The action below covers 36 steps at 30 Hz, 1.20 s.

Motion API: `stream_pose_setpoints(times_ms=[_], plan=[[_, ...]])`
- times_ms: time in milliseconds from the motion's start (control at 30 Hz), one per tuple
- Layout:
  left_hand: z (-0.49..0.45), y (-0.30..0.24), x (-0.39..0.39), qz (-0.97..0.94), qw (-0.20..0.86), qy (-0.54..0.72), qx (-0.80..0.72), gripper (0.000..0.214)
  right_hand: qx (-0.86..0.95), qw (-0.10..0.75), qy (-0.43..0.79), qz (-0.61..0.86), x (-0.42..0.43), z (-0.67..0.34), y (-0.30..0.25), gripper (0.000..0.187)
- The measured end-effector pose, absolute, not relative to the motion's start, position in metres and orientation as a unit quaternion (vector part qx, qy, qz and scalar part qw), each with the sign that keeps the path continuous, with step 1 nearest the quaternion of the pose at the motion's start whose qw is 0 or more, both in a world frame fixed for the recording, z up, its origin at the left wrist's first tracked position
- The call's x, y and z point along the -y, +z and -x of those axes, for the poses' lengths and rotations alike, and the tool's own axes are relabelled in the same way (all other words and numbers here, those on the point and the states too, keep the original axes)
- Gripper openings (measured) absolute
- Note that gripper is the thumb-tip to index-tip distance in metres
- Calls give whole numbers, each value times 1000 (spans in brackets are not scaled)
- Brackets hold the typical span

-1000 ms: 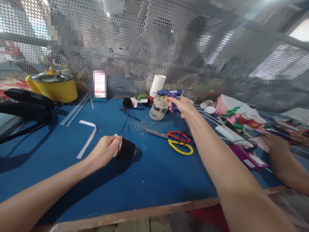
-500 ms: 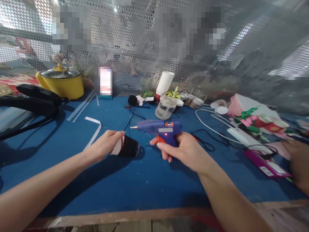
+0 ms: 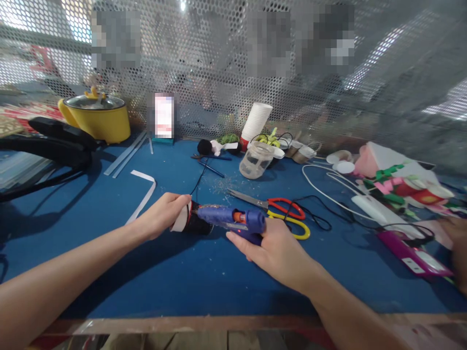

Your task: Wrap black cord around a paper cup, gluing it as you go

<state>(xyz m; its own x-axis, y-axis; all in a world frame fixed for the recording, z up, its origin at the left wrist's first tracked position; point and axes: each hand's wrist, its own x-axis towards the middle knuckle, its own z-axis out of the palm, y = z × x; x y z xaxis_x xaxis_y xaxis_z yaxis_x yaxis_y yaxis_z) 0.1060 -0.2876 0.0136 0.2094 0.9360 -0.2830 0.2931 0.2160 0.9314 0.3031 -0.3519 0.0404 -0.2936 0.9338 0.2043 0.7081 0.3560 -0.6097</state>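
My left hand [image 3: 162, 214] grips a small paper cup [image 3: 199, 224] wrapped in black cord, with a white band and a red edge near my fingers. The cup lies tilted on its side, and a loose end of cord [image 3: 199, 181] runs up from it. In my right hand [image 3: 275, 245] is a blue hot glue gun [image 3: 231, 218], its small red light lit. The gun's nozzle is over the cup by the red edge; whether it touches, I cannot tell. Beyond my right hand lie scissors [image 3: 251, 198] with red and yellow handles.
A clear jar [image 3: 255, 161] and stacked white cups [image 3: 258, 119] stand at the back. A yellow pot [image 3: 104, 124] and a phone [image 3: 164, 116] are back left. A purple power strip [image 3: 410, 255] with cables lies right, near another person's blurred hand [image 3: 458, 248]. A white strip [image 3: 144, 199] lies left.
The glue gun has come down and left, so its nozzle is now at the cup. The scissors behind it have come into sight. My left hand keeps its hold on the cup.
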Motion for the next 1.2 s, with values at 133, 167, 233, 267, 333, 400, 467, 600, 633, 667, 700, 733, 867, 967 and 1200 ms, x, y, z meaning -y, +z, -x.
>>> stream_pose_setpoints(times_ms=[133, 167, 233, 267, 333, 400, 467, 600, 633, 667, 700, 733, 867, 967, 1200], plan=[[-107, 13, 288, -553, 538, 296, -563, 29, 804, 270, 161, 505, 354, -304, 38, 10], [-107, 13, 288, -552, 535, 296, -567, 29, 809, 271, 149, 500, 354, -304, 37, 10], [-107, 13, 288, -550, 529, 295, -575, 28, 816, 268, 133, 494, 355, -304, 36, 10], [-107, 14, 288, -549, 526, 294, -579, 28, 819, 264, 133, 492, 355, -304, 36, 10], [-107, 13, 288, -548, 521, 295, -584, 27, 819, 253, 144, 494, 356, -305, 37, 8], [-107, 13, 288, -547, 518, 295, -588, 27, 821, 240, 156, 495, 357, -305, 38, 6], [-107, 12, 287, -543, 517, 294, -592, 27, 823, 233, 162, 493, 358, -306, 39, 6], [-106, 10, 287, -538, 518, 296, -595, 28, 824, 237, 149, 492, 359, -306, 39, 6], [-105, 10, 287, -540, 518, 297, -593, 28, 824, 238, 144, 493, 359, -305, 39, 6], [-105, 9, 287, -543, 517, 299, -590, 28, 825, 238, 143, 493, 359, -305, 39, 6], [-105, 9, 287, -546, 517, 299, -588, 29, 827, 234, 146, 490, 359, -305, 39, 5], [-105, 9, 287, -548, 517, 299, -586, 29, 830, 229, 154, 485, 359, -305, 40, 5], [-106, 9, 287, -542, 516, 298, -593, 30, 833, 224, 168, 477, 361, -304, 42, 6], [-106, 9, 288, -536, 516, 298, -598, 29, 826, 235, 153, 488, 361, -304, 42, 6], [-106, 9, 288, -547, 519, 292, -588, 30, 828, 233, 157, 486, 362, -304, 42, 5]])
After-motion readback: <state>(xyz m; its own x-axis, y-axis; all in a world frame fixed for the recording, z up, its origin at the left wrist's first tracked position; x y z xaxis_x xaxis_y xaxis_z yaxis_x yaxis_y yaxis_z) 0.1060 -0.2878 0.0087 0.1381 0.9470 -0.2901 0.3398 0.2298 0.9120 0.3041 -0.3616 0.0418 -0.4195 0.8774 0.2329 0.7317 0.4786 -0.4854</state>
